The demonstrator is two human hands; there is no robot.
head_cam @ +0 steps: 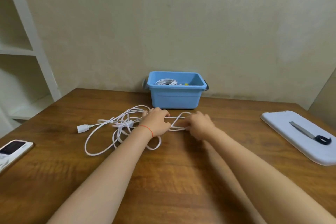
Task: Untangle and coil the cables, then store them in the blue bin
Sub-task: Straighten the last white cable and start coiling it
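One white cable [101,148] sprawls in loose loops on the wooden table [163,178], its plug [82,128] pointing left, a doubled strand running left to right between two hands. The left hand [157,123] and right hand [199,126] each grip that strand. Behind them, one blue bin [175,96] holds a coiled cable [166,82].

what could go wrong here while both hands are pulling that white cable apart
1. The left hand and right hand stretch a loop of the white cable; pulling harder may tighten the tangle.
2. The trailing plug could drag toward the phone.
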